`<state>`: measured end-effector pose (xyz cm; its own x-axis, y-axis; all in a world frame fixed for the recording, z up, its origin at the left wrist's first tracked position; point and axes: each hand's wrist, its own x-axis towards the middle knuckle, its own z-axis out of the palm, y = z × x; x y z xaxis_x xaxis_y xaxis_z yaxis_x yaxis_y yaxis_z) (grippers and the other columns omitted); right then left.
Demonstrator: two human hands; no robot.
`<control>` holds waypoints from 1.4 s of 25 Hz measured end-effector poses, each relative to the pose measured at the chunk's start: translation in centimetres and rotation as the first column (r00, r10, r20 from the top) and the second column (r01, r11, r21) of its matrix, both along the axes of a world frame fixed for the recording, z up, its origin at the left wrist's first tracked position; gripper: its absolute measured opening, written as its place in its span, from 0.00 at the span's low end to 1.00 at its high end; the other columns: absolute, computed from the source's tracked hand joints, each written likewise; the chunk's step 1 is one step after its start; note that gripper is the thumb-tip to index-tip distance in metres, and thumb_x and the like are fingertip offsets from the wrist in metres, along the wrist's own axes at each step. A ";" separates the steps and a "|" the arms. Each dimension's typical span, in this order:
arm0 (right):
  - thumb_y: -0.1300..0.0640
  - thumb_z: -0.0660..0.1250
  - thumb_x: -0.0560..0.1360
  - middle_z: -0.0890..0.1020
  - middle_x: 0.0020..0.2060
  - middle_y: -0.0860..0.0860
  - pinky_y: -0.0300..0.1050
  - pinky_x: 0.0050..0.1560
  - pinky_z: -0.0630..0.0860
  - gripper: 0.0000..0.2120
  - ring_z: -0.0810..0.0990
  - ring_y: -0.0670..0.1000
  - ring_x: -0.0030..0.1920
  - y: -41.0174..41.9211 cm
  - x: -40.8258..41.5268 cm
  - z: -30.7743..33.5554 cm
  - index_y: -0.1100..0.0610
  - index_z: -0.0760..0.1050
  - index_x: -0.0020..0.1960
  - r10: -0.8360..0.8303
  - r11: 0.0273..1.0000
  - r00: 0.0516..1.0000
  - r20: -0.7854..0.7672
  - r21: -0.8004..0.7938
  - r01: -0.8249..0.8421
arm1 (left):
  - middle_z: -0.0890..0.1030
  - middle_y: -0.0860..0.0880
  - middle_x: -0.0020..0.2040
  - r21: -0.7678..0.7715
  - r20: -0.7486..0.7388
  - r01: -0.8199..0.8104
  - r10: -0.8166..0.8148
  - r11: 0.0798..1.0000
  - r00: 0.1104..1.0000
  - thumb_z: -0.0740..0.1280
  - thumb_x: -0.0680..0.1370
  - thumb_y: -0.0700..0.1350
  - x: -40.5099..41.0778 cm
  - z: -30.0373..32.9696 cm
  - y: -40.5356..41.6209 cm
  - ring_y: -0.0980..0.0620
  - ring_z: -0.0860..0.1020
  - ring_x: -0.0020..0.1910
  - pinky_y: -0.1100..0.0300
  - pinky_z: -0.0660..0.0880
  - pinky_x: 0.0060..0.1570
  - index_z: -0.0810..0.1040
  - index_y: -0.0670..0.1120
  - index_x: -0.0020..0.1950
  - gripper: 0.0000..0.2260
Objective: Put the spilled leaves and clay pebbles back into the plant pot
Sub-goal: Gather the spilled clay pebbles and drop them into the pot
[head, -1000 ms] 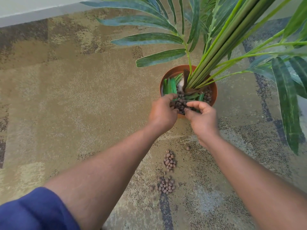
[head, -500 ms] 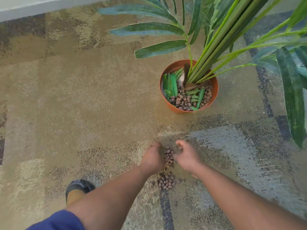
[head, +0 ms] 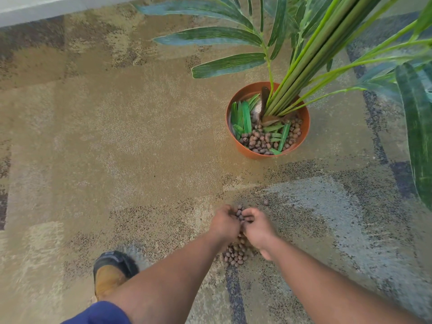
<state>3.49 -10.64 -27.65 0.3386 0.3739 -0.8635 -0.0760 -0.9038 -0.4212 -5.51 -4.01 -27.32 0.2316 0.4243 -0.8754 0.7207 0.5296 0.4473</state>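
Observation:
An orange plant pot (head: pixel 247 151) stands on the carpet with a tall green palm (head: pixel 311 54) growing from it. Brown clay pebbles (head: pixel 259 141) and cut green leaves (head: pixel 246 118) lie inside. Nearer to me, my left hand (head: pixel 224 222) and my right hand (head: pixel 258 226) are cupped together over the floor, with a clump of clay pebbles (head: pixel 240 214) pressed between them. A second heap of pebbles (head: pixel 235 254) lies on the carpet just below my wrists. One stray pebble (head: pixel 266 202) sits up and to the right of my hands.
Patterned beige and grey carpet (head: pixel 117 141) covers the floor. A pale wall base (head: pixel 46 8) runs along the top left. My shoe (head: pixel 109 274) rests at the lower left. Long palm fronds (head: pixel 418 127) hang over the right side.
My hands left the pot, came down to the nearer pebble heap, and have closed together around it. The view pulled back and my shoe came into sight.

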 end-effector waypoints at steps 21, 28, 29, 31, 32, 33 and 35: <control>0.69 0.73 0.75 0.89 0.45 0.54 0.44 0.49 0.84 0.08 0.87 0.52 0.46 3.9 1.6 5.0 0.58 0.84 0.49 -0.472 0.840 0.866 -0.166 0.215 0.499 | 0.87 0.43 0.48 0.087 0.162 -0.289 0.273 0.953 0.948 0.71 0.78 0.34 0.8 5.2 4.6 0.46 0.86 0.49 0.51 0.83 0.54 0.83 0.41 0.52 0.04; 0.71 0.72 0.75 0.88 0.40 0.51 0.42 0.51 0.84 0.09 0.87 0.48 0.45 8.4 4.3 10.8 0.58 0.83 0.47 -0.553 0.625 0.798 -0.238 0.515 0.587 | 0.86 0.52 0.42 0.356 0.369 -0.269 0.130 0.895 0.920 0.72 0.79 0.36 4.5 11.1 9.2 0.59 0.84 0.42 0.64 0.82 0.47 0.84 0.47 0.47 0.06; 0.71 0.72 0.75 0.87 0.41 0.52 0.44 0.52 0.84 0.10 0.86 0.49 0.45 9.1 5.0 11.2 0.57 0.82 0.46 -0.571 0.589 0.787 -0.234 0.551 0.591 | 0.86 0.52 0.42 0.372 0.390 -0.266 0.111 0.889 0.914 0.72 0.79 0.36 5.5 11.7 9.8 0.59 0.83 0.41 0.65 0.81 0.46 0.83 0.48 0.47 0.07; 0.72 0.71 0.76 0.85 0.42 0.54 0.46 0.53 0.84 0.10 0.84 0.51 0.46 10.6 6.4 11.5 0.58 0.81 0.47 -0.603 0.536 0.764 -0.231 0.591 0.602 | 0.86 0.49 0.44 0.383 0.408 -0.279 0.109 0.881 0.906 0.72 0.79 0.35 7.6 12.1 10.9 0.55 0.84 0.43 0.63 0.82 0.45 0.83 0.47 0.48 0.06; 0.72 0.71 0.77 0.85 0.43 0.54 0.44 0.53 0.84 0.10 0.83 0.51 0.46 11.2 7.1 11.4 0.58 0.80 0.47 -0.616 0.521 0.753 -0.232 0.597 0.610 | 0.87 0.46 0.45 0.385 0.407 -0.283 0.114 0.878 0.906 0.72 0.79 0.35 8.5 12.1 11.4 0.50 0.85 0.45 0.59 0.83 0.47 0.84 0.45 0.50 0.05; 0.73 0.70 0.77 0.84 0.43 0.55 0.43 0.52 0.83 0.10 0.83 0.52 0.47 11.7 7.7 11.2 0.59 0.80 0.48 -0.626 0.516 0.746 -0.227 0.596 0.615 | 0.87 0.44 0.46 0.382 0.401 -0.284 0.119 0.879 0.908 0.72 0.78 0.35 9.3 11.9 11.8 0.46 0.86 0.47 0.54 0.83 0.50 0.84 0.43 0.51 0.05; 0.73 0.69 0.77 0.84 0.44 0.55 0.43 0.54 0.82 0.09 0.83 0.53 0.48 12.2 8.5 10.6 0.60 0.79 0.49 -0.628 0.541 0.753 -0.196 0.586 0.604 | 0.87 0.43 0.46 0.367 0.384 -0.277 0.126 0.888 0.915 0.72 0.78 0.34 10.2 11.4 12.3 0.43 0.86 0.49 0.52 0.84 0.51 0.84 0.44 0.49 0.06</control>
<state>11.97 1.52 -17.06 0.7071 0.4726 -0.5259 -0.4922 -0.2051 -0.8460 4.68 8.30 -15.91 0.3523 0.7931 -0.4968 0.3806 0.3635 0.8503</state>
